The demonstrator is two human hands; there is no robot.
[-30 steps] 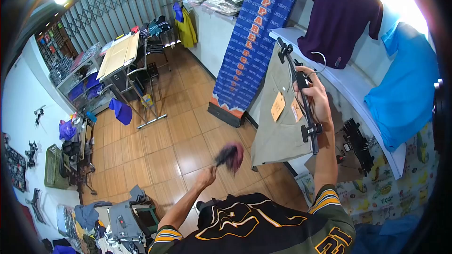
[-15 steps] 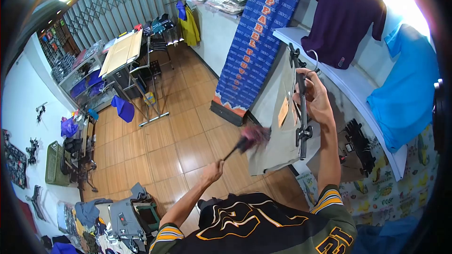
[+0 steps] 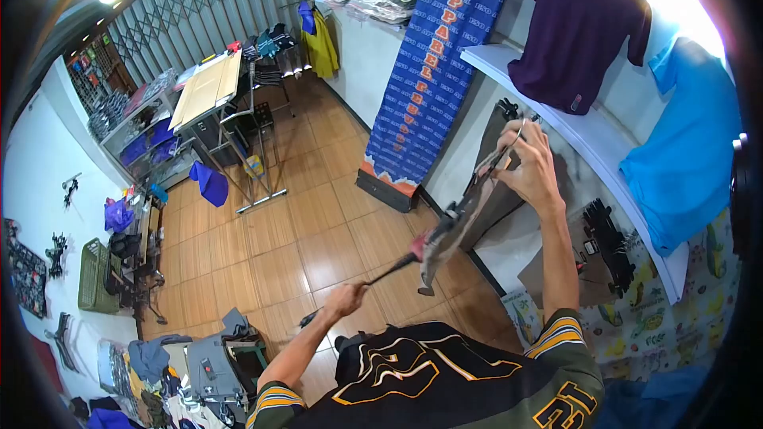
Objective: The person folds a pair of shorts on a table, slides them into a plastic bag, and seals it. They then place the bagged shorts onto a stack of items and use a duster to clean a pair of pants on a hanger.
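My left hand [image 3: 346,299] is wrapped around the black handle of a duster [image 3: 395,270]. The duster's reddish, fluffy head lies against the lower part of a beige-grey garment and is partly hidden by it. Raised on the right, my right hand [image 3: 532,167] grips a black clip hanger [image 3: 455,210] near its metal hook. From this hanger the garment [image 3: 456,234], which looks like trousers or shorts, hangs nearly edge-on to me and tilted.
A blue lettered banner [image 3: 421,83] stands ahead. Along the right runs a white ledge [image 3: 592,147] with a purple T-shirt [image 3: 584,32] and a blue shirt [image 3: 675,151]; black hangers [image 3: 608,246] hang below. A board-topped table [image 3: 208,89] stands far left, and folded clothes [image 3: 214,369] lie lower left.
My right hand has turned the hanger, so the garment goes from facing me broadly to nearly edge-on. My left hand has drawn slightly left and down, and the duster head is less blurred.
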